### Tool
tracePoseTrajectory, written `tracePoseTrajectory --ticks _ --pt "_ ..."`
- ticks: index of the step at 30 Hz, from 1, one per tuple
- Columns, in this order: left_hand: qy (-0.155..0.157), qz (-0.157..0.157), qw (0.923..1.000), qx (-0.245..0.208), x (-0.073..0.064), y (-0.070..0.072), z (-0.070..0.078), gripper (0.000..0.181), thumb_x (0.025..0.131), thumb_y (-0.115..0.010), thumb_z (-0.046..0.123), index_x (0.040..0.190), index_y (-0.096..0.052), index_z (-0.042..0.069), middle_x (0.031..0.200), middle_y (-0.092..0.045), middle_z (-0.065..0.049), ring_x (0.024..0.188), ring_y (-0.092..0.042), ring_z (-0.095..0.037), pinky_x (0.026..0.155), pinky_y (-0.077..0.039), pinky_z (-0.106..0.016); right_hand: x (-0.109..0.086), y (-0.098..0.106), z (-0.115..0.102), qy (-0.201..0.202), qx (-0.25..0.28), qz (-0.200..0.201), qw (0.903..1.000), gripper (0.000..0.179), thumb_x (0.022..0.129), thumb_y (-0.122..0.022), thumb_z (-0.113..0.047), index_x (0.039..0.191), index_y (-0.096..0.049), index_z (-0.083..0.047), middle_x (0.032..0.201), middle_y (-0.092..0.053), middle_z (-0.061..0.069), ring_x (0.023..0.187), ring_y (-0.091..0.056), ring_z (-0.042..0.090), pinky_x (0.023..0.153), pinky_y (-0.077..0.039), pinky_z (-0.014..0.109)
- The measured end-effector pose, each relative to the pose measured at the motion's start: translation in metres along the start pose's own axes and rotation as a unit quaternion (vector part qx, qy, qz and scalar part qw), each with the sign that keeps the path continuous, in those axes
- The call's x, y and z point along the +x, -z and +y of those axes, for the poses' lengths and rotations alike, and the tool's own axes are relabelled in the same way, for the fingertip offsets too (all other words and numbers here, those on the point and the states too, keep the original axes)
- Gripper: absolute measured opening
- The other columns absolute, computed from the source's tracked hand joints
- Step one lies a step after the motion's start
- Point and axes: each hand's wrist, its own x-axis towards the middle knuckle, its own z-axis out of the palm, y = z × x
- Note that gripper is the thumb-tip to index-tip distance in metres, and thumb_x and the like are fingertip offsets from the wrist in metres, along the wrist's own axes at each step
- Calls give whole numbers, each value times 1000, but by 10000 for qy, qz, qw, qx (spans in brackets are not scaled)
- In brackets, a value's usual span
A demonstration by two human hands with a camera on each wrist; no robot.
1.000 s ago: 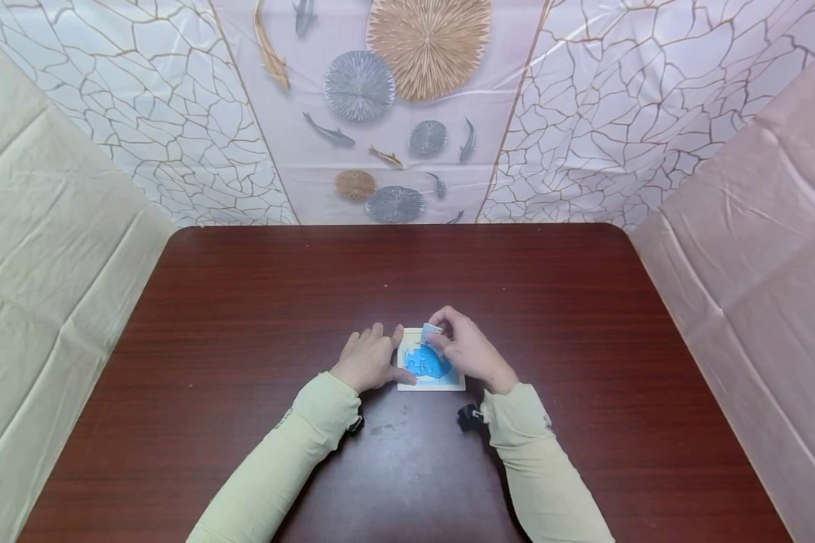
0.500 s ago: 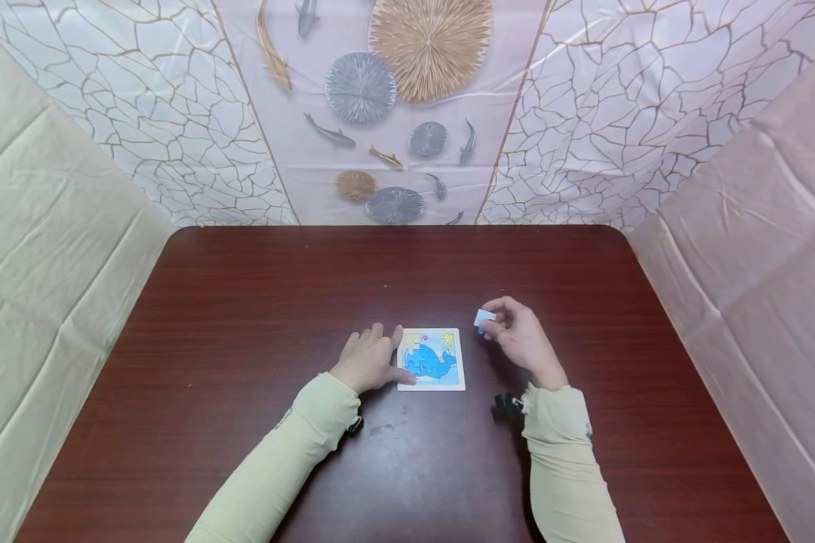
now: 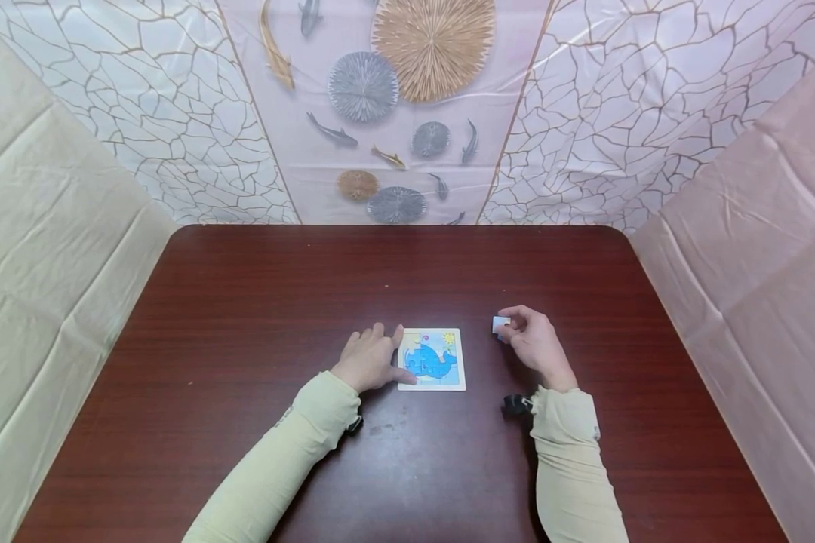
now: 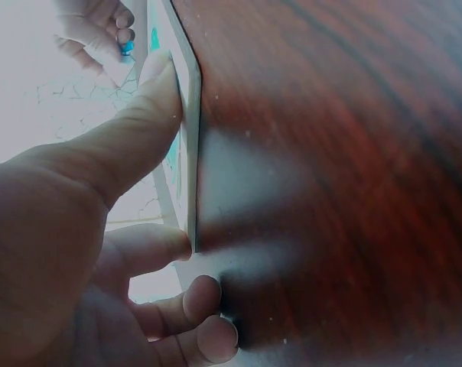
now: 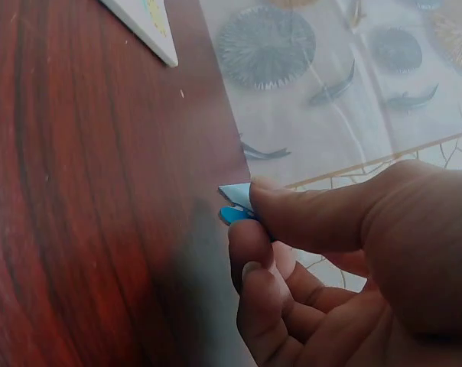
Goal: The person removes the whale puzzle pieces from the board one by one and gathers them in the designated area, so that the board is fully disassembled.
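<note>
A small square jigsaw puzzle (image 3: pixel 451 377) with a blue whale and a yellow sun lies in its pale frame on the table. My left hand (image 3: pixel 367 360) rests along its left side. In the left wrist view, the thumb (image 4: pixel 143 126) lies over the near edge and the index fingertip is right at a corner. Right of the puzzle, my right hand (image 3: pixel 535 343) pinches a small jigsaw piece (image 3: pixel 499 325), pale with a blue tab, between thumb and fingers. The right wrist view shows the piece (image 5: pixel 235 194) protruding beyond the fingertips. The puzzle's upper-left part is cream-coloured, without whale print.
A dark red wood-grain table (image 3: pixel 278 286) lies beneath both hands. Patterned cloth (image 3: pixel 421 166) hangs behind its far edge, and plain pale cloth (image 3: pixel 754 302) flanks the sides. A black wrist strap (image 3: pixel 516 405) sits by the right cuff.
My right hand has carried the jigsaw piece from over the puzzle out to the right, uncovering the whale's tail and the sun. The left hand and the puzzle have stayed in place.
</note>
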Motion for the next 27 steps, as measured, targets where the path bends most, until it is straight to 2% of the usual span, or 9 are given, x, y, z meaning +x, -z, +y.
tracePoseTrajectory --ticks 9,18,27 --pt "-11 27 10000 -8 0 -1 0 102 72 -72 67 150 -38 12 119 -54 -17 99 -52 -28 80 -38 -39 3 0 8 -94 -288 92 9995 26 89 -69 -9 113 -67 -2 82 -59 10 74 -55 23 67 -44 33" --pt "-2 19 10000 -31 1 -1 0 102 72 -72 67 150 -38 12 118 -53 -17 98 -52 -28 80 -38 -39 2 0 7 -164 -589 257 9978 30 86 -72 -7 114 -66 1 81 -59 10 74 -56 24 71 -43 36" --pt "-6 2 10000 -27 -1 1 0 102 72 -72 67 150 -38 12 119 -54 -17 99 -53 -27 80 -38 -39 4 2 7 -351 -755 200 9963 30 86 -72 -10 112 -65 1 83 -59 10 77 -57 26 73 -44 37"
